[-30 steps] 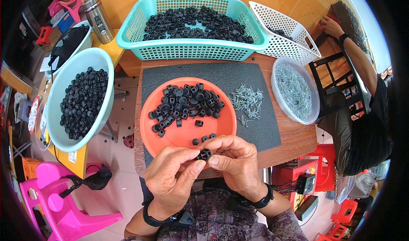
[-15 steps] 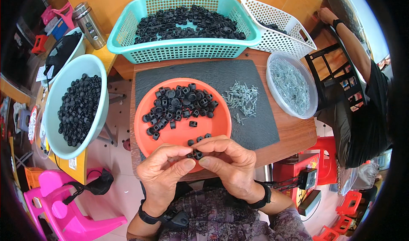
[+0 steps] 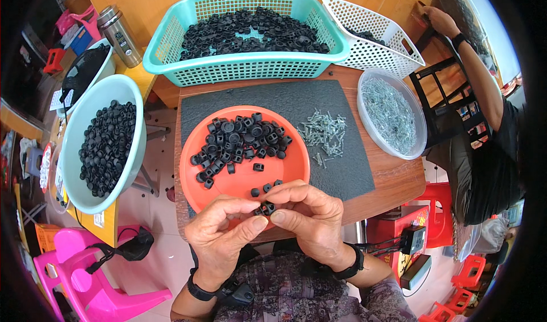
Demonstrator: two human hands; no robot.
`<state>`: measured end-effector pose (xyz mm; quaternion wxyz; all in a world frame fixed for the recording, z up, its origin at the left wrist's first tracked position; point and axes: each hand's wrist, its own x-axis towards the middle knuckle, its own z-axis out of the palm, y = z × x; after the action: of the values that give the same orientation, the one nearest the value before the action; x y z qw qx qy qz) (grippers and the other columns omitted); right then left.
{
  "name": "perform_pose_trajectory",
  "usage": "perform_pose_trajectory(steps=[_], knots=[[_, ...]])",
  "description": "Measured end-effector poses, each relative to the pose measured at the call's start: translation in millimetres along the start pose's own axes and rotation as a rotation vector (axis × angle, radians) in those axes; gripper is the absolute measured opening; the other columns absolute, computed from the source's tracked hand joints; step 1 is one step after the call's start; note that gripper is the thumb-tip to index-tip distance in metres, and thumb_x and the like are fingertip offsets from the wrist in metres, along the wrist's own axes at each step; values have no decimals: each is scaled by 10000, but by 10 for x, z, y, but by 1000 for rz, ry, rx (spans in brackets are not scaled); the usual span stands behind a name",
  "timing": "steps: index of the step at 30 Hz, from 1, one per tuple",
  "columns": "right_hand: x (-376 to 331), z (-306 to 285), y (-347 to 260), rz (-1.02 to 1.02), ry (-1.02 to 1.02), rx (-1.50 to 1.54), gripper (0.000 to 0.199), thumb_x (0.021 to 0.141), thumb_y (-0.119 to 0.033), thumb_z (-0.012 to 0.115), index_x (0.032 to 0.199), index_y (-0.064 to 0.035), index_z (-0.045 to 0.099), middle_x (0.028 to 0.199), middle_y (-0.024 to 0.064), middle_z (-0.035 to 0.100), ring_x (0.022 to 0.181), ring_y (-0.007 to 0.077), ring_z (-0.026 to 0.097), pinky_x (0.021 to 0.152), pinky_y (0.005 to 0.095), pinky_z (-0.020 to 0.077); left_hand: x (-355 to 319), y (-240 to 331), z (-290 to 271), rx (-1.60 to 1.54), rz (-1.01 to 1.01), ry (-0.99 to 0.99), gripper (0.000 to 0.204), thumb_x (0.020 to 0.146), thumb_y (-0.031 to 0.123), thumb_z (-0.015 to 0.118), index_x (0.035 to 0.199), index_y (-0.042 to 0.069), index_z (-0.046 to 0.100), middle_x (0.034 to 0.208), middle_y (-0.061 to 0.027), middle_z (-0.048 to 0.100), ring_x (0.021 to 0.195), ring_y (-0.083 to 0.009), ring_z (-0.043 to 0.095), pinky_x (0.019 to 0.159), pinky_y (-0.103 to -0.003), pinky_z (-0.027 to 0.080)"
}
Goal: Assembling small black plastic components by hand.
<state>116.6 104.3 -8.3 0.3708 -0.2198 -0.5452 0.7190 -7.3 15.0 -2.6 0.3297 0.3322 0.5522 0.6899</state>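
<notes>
Black plastic piece [image 3: 264, 210] pinched between fingers of left hand [image 3: 223, 236] and right hand [image 3: 310, 216].

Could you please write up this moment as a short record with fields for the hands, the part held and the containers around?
Left hand: fingertips pinch a small black plastic part
Right hand: grip on the same part
Orange tray: black parts heaped at its far side, a few loose near the hands
Dark mat: small pile of metal screws
Clear bowl: more metal pieces
Teal basket: black parts
Pale blue basin: black parts
</notes>
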Motion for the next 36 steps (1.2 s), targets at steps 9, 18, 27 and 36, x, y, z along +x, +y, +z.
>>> perform_pose_trajectory(steps=[9,18,27,36], knots=[[14,-36,36,210,71,270,242,774,99,615,1007,34,604,958,94,636,845,120,598,740,238,513,-7,45,17,-7,-43,53,188,741,3,717,905,-49,639,869,-97,636,784,-129,611,680,-225,489],[29,-25,4,225,60,265,228,780,90,612,1002,38,601,951,103,636,847,131,603,730,242,517,-12,44,7,68,-38,53,180,748,27,711,904,-37,649,846,-84,646,754,-113,612,659,-221,481],[34,-7,-3,201,26,263,226,779,110,598,996,47,595,970,113,623,877,147,604,785,271,519,-16,30,2,143,20,44,191,721,-17,725,886,-50,635,856,-84,625,733,-104,594,629,-208,475],[28,12,6,145,17,182,245,769,130,591,999,45,601,983,111,614,876,150,600,797,275,516,7,50,25,238,81,67,184,719,40,728,872,-30,654,788,-86,642,676,-118,619,578,-219,482]])
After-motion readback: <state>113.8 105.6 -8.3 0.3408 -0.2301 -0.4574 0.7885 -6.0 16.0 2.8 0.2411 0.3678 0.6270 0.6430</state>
